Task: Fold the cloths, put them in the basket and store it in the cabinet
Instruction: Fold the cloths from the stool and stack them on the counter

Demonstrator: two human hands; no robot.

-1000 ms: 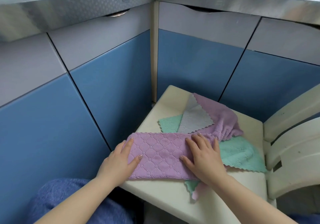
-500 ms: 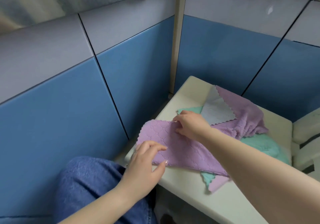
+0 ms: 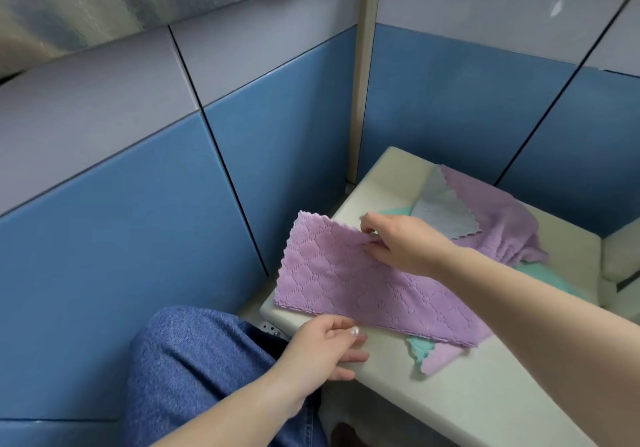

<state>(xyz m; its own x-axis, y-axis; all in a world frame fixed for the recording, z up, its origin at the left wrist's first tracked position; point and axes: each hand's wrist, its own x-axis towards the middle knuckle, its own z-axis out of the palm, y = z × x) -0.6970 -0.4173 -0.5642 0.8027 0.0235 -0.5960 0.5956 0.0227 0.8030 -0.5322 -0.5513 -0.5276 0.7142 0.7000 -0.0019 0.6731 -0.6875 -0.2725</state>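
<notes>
Ideally, the right hand (image 3: 401, 242), pinching the far edge of the purple cloth (image 3: 349, 291) on the stool (image 3: 485, 401), folds it squarely toward the left hand (image 3: 322, 349), loosely curled, empty, nearer.

Both forearms bare, no sleeve showing on either up to the frame edge; no watch, ring or band on the left hand (image 3: 320, 351) or the right hand (image 3: 403, 244). Left-hand nails carry a pale, glossy, pearl-like polish that catches the light on one fingertip; the nails on the right hand cannot be made out. Legs in mid-blue denim trousers (image 3: 194, 370) with a speckled, heathered weave, the cloth smooth over the near knee and going darker into shadow at the inner fold.
</notes>
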